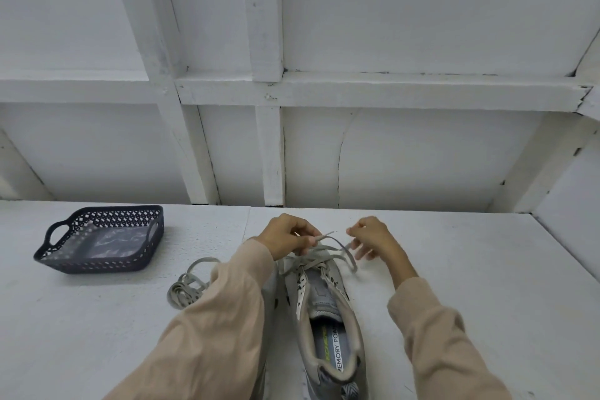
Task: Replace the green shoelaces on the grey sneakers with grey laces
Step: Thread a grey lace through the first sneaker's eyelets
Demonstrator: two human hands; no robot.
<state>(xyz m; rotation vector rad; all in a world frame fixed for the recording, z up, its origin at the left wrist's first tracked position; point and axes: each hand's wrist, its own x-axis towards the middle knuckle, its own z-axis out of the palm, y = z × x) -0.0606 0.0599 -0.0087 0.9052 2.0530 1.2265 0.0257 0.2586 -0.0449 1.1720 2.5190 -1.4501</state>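
A grey sneaker [328, 318] lies on the white table with its toe pointing away from me. A pale grey lace [337, 250] is threaded through its far eyelets and loops loose over the toe. My left hand [289, 237] pinches one end of that lace above the toe. My right hand [373, 237] hovers just right of the toe with curled fingers, and the lace's loop passes by its fingertips; whether it holds the lace I cannot tell. A second sneaker is mostly hidden under my left sleeve. A loose bundle of pale laces [190, 286] lies left of the shoes.
A dark perforated plastic basket [107, 265] with handles stands at the left of the table. The white table [487, 269] ends at a white panelled wall just beyond my hands.
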